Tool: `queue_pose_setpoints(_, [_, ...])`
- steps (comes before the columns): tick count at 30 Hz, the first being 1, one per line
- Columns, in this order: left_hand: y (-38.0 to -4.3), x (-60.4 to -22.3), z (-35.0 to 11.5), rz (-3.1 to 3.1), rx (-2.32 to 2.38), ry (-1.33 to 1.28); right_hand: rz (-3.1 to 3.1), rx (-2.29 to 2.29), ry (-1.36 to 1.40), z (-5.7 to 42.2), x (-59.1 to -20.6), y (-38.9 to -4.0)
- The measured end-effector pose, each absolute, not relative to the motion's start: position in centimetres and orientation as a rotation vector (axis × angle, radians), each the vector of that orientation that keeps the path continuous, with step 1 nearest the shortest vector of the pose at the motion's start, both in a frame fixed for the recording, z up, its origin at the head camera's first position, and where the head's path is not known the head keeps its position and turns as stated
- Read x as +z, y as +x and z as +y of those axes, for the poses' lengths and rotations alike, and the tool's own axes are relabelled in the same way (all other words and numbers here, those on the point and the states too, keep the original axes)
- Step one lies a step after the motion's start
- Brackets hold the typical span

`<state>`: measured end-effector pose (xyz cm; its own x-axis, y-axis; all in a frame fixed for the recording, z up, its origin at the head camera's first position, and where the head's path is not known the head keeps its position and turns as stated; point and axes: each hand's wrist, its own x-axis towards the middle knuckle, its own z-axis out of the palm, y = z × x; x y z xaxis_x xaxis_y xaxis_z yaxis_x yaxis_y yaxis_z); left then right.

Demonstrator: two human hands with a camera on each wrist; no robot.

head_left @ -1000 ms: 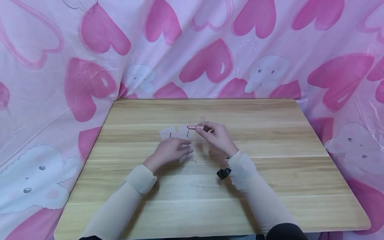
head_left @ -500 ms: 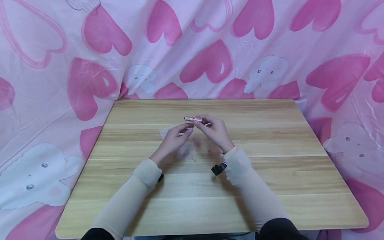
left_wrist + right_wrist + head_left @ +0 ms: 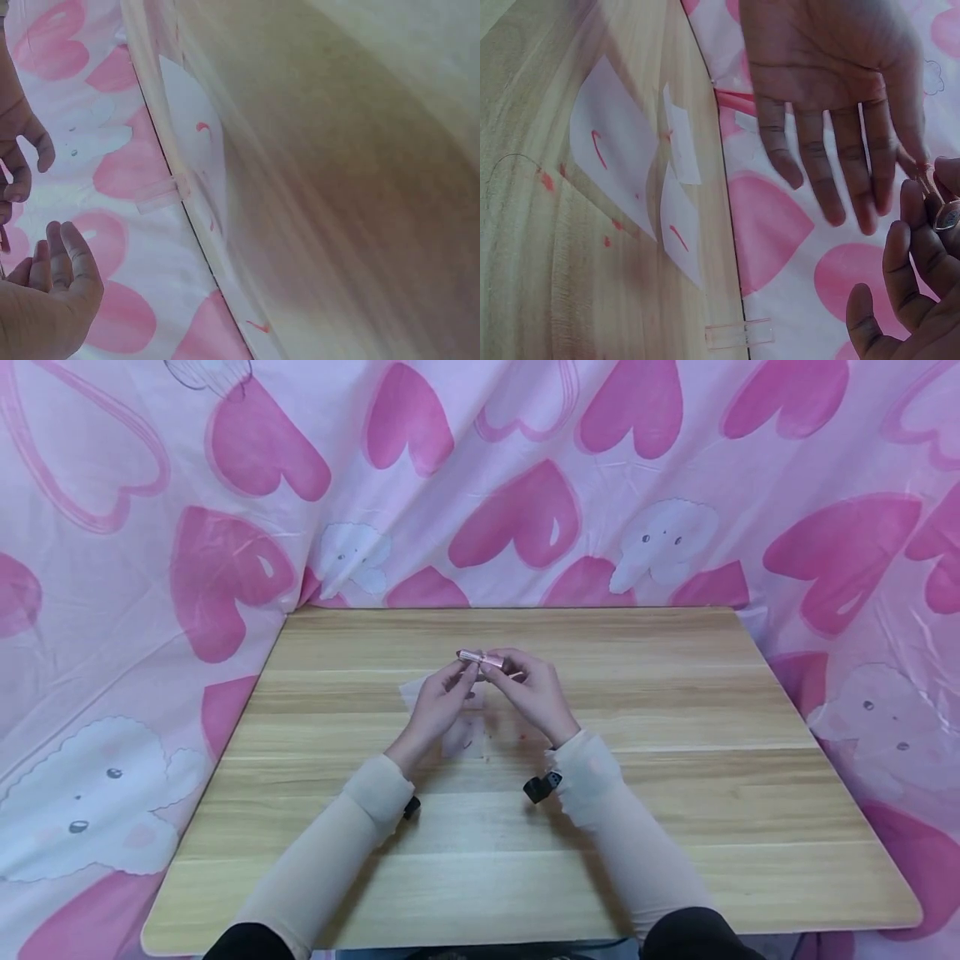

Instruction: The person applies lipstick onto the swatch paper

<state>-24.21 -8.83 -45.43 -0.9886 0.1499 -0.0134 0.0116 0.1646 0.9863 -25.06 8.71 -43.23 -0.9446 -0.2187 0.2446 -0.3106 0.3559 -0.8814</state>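
Note:
Above the back-middle of the table, both hands meet at a lipstick [image 3: 480, 658] with a shiny rose-gold tube and a dark red tip pointing left. My right hand [image 3: 536, 689] pinches the tube's right end between thumb and fingers. Thumb and index finger of my left hand [image 3: 438, 700] pinch it nearer the tip, while the other fingers extend loosely in the right wrist view. Below lie several white paper pieces [image 3: 611, 150], each with a short red stroke. The hands partly cover the papers in the head view.
A clear rectangular plastic piece [image 3: 739, 334] lies near the papers. Small red smudges [image 3: 547, 180] mark the wooden table [image 3: 675, 810]. A pink heart-print curtain [image 3: 517, 510] hangs behind the table and along its sides. Black wrist cameras [image 3: 542, 787] sit at the cuffs.
My left hand has risen from over the papers to the lipstick and now pinches it. The right hand has lifted the lipstick away from the paper, slightly back and left.

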Motion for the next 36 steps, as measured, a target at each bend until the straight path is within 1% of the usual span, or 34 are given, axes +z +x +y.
queue_pose_setpoints(5, [-24.3,-45.0,-8.7,2.305,2.047,0.222,-2.567,1.734,0.527,8.8,-43.8,-25.0])
queue_pose_setpoints(10, [-24.3,-44.6,-8.8,2.270,2.134,0.308,-2.559,1.993,0.585,9.1,-44.5,-25.3])
queue_pose_setpoints(13, [-24.4,-44.5,-8.9,2.268,2.151,0.360,-2.581,2.058,0.617,9.3,-44.8,-25.4])
queue_pose_setpoints(36, [-24.7,-44.2,-9.1,2.235,2.090,0.390,-2.689,2.050,0.775,9.5,-45.5,-25.5])
